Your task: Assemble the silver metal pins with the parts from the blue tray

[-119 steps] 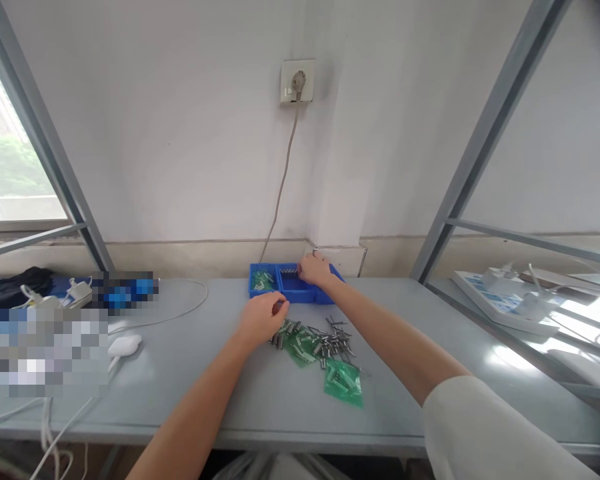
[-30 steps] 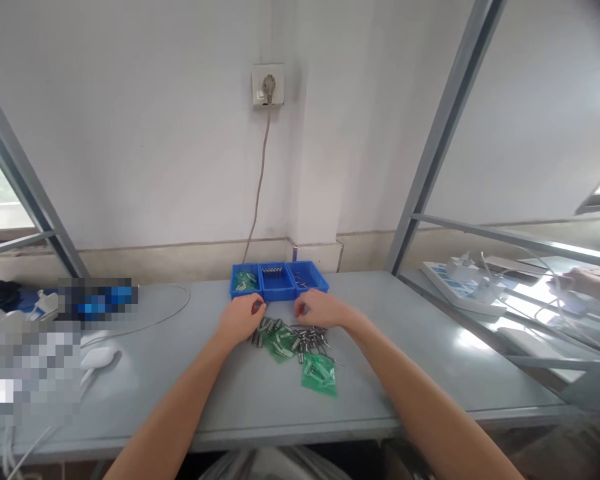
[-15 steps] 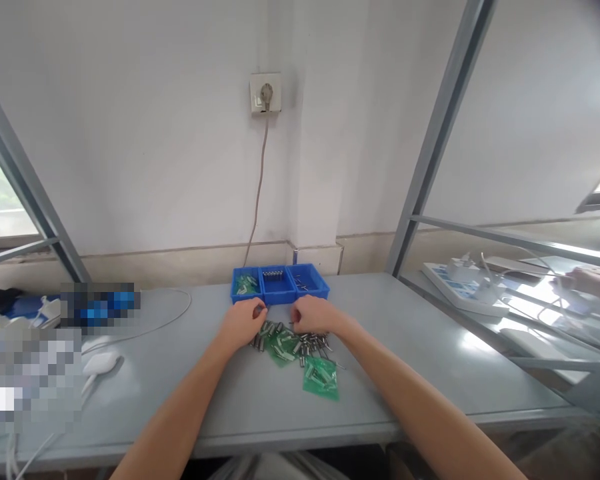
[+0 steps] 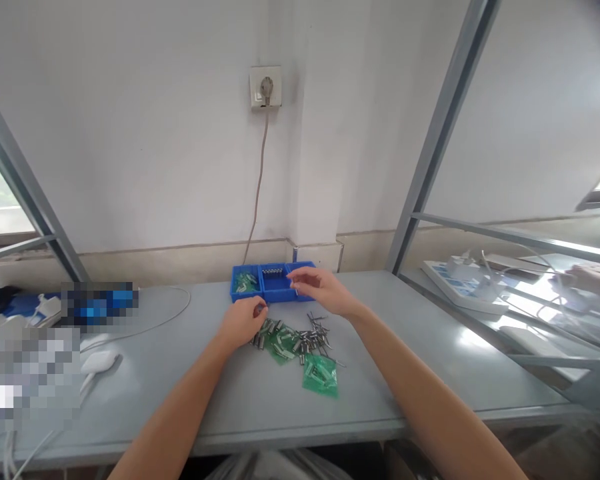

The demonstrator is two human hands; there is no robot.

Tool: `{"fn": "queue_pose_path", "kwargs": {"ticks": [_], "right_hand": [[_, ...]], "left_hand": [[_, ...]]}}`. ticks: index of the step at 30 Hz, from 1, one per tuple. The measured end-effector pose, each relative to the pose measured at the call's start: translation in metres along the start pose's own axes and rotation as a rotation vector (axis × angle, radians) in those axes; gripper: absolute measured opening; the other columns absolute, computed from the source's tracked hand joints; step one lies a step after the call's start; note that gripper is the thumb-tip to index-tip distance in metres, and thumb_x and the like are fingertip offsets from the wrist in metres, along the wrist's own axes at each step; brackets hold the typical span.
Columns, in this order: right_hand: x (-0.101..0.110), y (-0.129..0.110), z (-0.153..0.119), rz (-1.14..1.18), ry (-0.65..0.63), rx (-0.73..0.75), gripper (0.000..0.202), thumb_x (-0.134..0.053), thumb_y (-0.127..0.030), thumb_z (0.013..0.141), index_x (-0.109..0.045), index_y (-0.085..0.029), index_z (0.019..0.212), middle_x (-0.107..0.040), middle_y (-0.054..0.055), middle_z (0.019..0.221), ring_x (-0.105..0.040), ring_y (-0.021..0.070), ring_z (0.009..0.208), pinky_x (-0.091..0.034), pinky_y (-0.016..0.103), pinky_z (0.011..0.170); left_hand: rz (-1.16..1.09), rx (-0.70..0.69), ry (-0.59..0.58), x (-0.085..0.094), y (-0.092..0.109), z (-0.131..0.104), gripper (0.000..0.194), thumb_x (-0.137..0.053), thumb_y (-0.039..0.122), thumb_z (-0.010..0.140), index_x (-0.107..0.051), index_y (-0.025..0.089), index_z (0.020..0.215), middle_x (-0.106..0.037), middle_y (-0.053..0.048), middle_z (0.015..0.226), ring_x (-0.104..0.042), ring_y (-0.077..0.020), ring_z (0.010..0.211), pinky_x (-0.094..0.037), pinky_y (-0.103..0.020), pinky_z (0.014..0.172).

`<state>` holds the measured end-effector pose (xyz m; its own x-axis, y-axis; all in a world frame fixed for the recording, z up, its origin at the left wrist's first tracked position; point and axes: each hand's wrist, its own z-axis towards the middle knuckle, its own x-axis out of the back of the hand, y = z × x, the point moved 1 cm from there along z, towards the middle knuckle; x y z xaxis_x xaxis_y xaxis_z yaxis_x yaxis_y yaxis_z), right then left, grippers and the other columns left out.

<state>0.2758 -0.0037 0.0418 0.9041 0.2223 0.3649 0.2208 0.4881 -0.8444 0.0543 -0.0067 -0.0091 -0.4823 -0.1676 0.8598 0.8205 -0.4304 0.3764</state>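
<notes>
My right hand [image 4: 317, 290] is over the blue three-compartment box [image 4: 279, 297], its fingertips pinched at the divider between the middle and right compartments. A bit of a small metal pin [image 4: 296, 292] shows below the fingers. In front of the box rests my left hand [image 4: 243, 321], fingers curled in; what they hold, if anything, is hidden. Beside it lies a pile of metal cylinders and a green bag of pieces [image 4: 281, 348], with thin metal pins [image 4: 314, 339] to the right. Nearer me is another green bag [image 4: 321, 376].
The left compartment holds green bags [image 4: 245, 283]; a row of small metal cylinders [image 4: 273, 271] lines the back of the middle one. White chargers and cables [image 4: 100, 362] lie at left. Grey metal posts [image 4: 447, 137] flank the table, and a power strip [image 4: 463, 290] sits beyond the right one.
My right hand has risen from the metal pins to the box and covers much of its right compartment. The pins it hid are uncovered. My left hand has stayed in place.
</notes>
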Motion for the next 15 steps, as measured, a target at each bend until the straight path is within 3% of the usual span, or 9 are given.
{"fn": "queue_pose_path", "kwargs": {"ticks": [5, 10, 15], "right_hand": [[0.015, -0.001, -0.005, 0.454, 0.086, -0.002, 0.028, -0.073, -0.041, 0.069, -0.057, -0.023, 0.084, -0.061, 0.000, 0.078, -0.054, 0.0121, 0.064, -0.046, 0.030, 0.066], [0.022, -0.003, -0.009, 0.431, 0.183, -0.095, 0.034, -0.062, -0.055, 0.072, -0.046, -0.024, 0.074, -0.051, 0.000, 0.070, -0.052, 0.0156, 0.068, -0.047, 0.034, 0.066], [0.024, 0.007, -0.001, 0.485, 0.164, -0.150, 0.038, -0.060, -0.054, 0.075, -0.041, -0.022, 0.067, -0.041, -0.002, 0.062, -0.045, 0.0135, 0.062, -0.043, 0.028, 0.060]], "left_hand": [[-0.014, 0.009, -0.010, -0.001, 0.000, -0.002, 0.020, -0.048, 0.030, 0.088, -0.066, 0.023, 0.094, -0.069, 0.000, 0.078, -0.061, -0.0165, 0.071, -0.037, -0.025, 0.059], [-0.012, 0.026, -0.008, -0.001, 0.000, -0.003, 0.021, -0.048, 0.031, 0.088, -0.066, 0.023, 0.095, -0.068, -0.001, 0.076, -0.060, -0.0168, 0.070, -0.038, -0.026, 0.060], [-0.009, 0.009, -0.026, 0.000, 0.000, 0.000, 0.021, -0.047, 0.030, 0.088, -0.066, 0.024, 0.095, -0.068, 0.000, 0.076, -0.060, -0.0168, 0.070, -0.038, -0.026, 0.059]]}}
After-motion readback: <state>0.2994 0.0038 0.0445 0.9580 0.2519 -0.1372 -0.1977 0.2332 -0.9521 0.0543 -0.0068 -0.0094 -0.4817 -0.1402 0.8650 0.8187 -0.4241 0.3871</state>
